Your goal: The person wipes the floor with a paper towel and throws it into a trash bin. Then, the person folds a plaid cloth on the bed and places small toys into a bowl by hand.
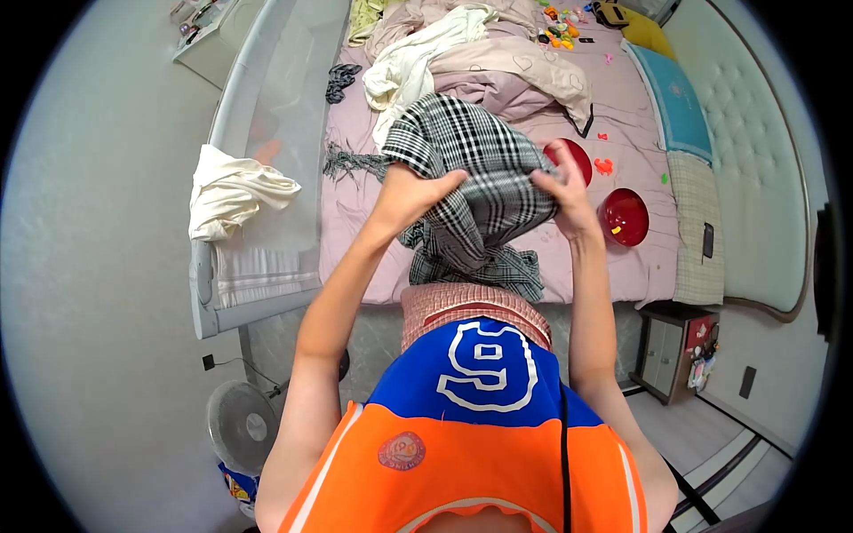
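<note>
A black-and-white plaid scarf (489, 151) hangs bunched between my two hands, over the near edge of the bed. My left hand (413, 197) grips its left side, thumb laid across the fabric and the fingers hidden beneath. At the right edge, my right hand (571, 197) holds the fabric with the thumb on top; its fingertips are slightly blurred. Lower folds of plaid cloth (506, 274) rest on the mattress edge close to my body. A fringed end (351, 163) lies on the sheet to the left.
Two red bowls, one (625, 218) with a small yellow piece inside, sit right of the scarf. Rumpled bedding (524, 75) and small colourful toys (558, 34) lie farther back. A cream cloth (235, 193) drapes over the left bed rail. A fan (242, 428) stands at lower left.
</note>
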Demonstrator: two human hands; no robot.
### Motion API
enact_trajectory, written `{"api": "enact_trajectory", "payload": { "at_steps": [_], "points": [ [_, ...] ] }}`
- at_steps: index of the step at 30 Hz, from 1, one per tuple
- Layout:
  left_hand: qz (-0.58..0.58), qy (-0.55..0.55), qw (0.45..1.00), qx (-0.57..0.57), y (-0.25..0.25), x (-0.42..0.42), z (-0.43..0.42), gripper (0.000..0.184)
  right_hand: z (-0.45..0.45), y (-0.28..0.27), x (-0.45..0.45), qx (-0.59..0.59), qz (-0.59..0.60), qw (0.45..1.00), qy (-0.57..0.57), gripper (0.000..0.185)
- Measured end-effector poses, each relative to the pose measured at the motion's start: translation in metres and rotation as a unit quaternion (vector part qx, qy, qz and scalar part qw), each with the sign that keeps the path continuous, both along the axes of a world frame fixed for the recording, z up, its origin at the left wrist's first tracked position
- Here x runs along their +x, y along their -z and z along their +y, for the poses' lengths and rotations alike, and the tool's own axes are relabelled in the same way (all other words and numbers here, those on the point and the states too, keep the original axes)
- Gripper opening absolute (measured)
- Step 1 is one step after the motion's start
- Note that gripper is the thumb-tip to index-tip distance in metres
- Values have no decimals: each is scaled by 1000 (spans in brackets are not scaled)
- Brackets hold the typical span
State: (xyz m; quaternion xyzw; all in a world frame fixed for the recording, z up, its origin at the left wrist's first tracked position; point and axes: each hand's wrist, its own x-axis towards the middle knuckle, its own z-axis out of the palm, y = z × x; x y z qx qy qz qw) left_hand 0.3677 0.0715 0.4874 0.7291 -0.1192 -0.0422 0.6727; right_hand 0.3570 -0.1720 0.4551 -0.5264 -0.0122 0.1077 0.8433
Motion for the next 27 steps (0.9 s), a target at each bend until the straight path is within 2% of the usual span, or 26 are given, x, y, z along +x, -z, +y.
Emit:
{"api": "enact_trajectory", "payload": {
  "at_steps": [1,2,4,5,9,10,13,15,16,18,20,22,23,24,26,27],
  "points": [
    [29,11,999,-28,5,4,4,33,-2,-6,0,51,-22,998,22,55],
    [21,10,1000,-10,5,6,8,37,-4,-14,-1,102,-44,993,44,58],
    [29,25,999,-31,5,10,12,37,1,-36,0,128,-109,981,96,60],
    [118,37,991,-56,-3,11,16,39,-1,-46,2,152,-112,976,105,57],
    [200,47,970,-131,-17,22,28,47,-13,-64,15,233,-140,946,177,45],
    [209,62,966,-136,-14,27,33,43,-17,-69,17,231,-168,943,173,47],
    [195,56,972,-117,-12,33,35,53,-20,-88,19,209,-213,939,168,56],
    [194,-35,975,-105,-12,34,38,64,-26,-98,26,126,-299,929,177,63],
    [182,-7,974,-132,-16,36,44,71,-29,-105,28,124,-303,928,179,63],
    [88,28,959,-268,-29,50,56,72,-28,-128,28,81,-354,911,195,68],
    [12,4,958,-287,-62,50,62,70,-35,-147,31,68,-368,904,209,70],
    [-23,-11,953,-302,-96,51,65,70,-52,-165,43,-6,-438,863,250,70],
    [-101,-12,947,-305,-108,59,70,69,-61,-178,50,-16,-453,846,280,71],
    [-179,-12,935,-306,-123,65,72,68,-67,-193,56,-26,-468,827,310,73],
    [-217,-32,901,-375,-159,68,69,68,-62,-231,54,-39,-503,816,282,76],
    [-258,-27,892,-370,-186,57,52,77,-42,-252,45,-114,-532,770,335,74]
  ]
}}
